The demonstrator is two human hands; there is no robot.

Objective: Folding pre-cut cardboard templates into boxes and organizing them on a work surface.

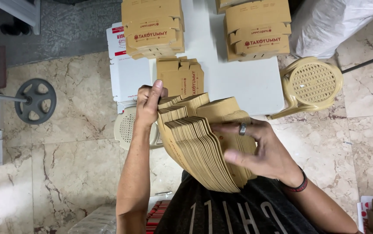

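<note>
I hold a thick fanned stack of flat brown cardboard box blanks (195,143) against my chest. My left hand (148,104) grips the stack's far left end, thumb on top. My right hand (260,149), with a ring and a dark wristband, lies across the right side of the stack with its fingers spread over the edges. A single flat blank (180,78) rests on the white table (242,82) just beyond my hands.
Two piles of folded brown boxes (154,28) (258,28) stand at the table's far side. White flat cartons (128,73) lie at the table's left. A beige plastic stool (310,84) is to the right, another (125,128) under my left arm. A grey weight plate (35,100) lies on the marble floor.
</note>
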